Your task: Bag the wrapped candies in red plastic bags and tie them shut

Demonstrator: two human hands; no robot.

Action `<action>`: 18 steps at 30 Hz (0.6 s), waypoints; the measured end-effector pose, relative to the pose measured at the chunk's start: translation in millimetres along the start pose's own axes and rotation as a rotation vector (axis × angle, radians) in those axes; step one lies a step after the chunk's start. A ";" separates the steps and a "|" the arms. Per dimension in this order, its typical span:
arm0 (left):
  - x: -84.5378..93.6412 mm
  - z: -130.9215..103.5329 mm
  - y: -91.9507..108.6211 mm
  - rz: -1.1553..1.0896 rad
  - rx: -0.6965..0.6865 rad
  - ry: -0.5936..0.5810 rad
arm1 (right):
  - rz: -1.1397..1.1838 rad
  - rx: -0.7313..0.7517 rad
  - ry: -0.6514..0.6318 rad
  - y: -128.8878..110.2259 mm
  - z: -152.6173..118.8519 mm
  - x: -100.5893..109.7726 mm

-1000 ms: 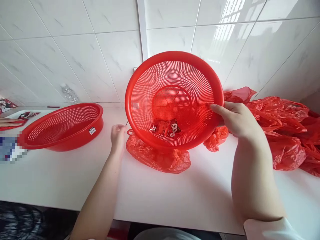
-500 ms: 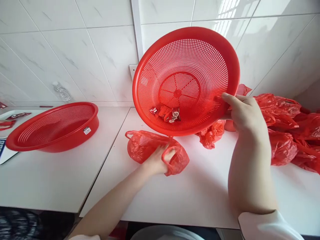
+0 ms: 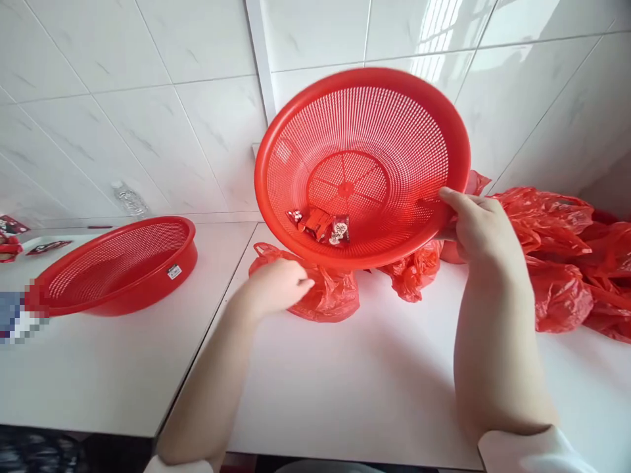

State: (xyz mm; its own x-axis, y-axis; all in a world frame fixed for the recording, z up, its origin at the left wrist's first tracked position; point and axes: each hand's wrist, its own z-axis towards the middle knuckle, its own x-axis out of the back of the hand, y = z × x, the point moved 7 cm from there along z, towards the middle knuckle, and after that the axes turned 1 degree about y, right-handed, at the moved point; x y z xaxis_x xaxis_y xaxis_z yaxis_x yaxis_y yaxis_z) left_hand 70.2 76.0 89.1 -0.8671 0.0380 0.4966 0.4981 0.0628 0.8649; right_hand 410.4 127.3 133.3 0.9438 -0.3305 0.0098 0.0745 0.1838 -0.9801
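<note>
My right hand (image 3: pixel 486 226) grips the right rim of a red plastic colander (image 3: pixel 419 243), thumb inside. The colander is tilted toward me, its lower rim above a red plastic bag (image 3: pixel 335 299). A few small dark red and orange-red packets (image 3: pixel 320 226) lie low in the colander. The bag stands on the white table, one handle loop showing at its left. My left hand (image 3: pixel 276 286) is in front of the bag's left part with its fingers curled in and its thumb pointing right. Its fingertips are turned away, so whatever they may hold is hidden.
A second red colander (image 3: pixel 185 253) with a white label stands on the left table (image 3: pixel 108 368). Several red plastic bags (image 3: pixel 557 289) are heaped at the right, and a crumpled one (image 3: pixel 411 276) sits behind the held colander. A clear bottle (image 3: pixel 129 198) is by the tiled wall.
My left hand has come out of the bag's mouth and moved left and up, its fingers now curled. My right hand still holds the colander, and the packets remain inside it.
</note>
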 end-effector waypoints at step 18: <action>83.6 84.2 -114.6 -0.415 0.270 0.373 | -0.276 0.168 -0.132 -15.8 -34.3 -45.7</action>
State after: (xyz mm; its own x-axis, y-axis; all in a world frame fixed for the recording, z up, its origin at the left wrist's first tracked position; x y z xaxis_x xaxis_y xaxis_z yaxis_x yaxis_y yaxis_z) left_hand -59.2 156.0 25.4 -0.9067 -0.3914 0.1574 0.0600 0.2497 0.9665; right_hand 355.1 107.8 141.5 0.9133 -0.2689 0.3060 0.3744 0.2579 -0.8907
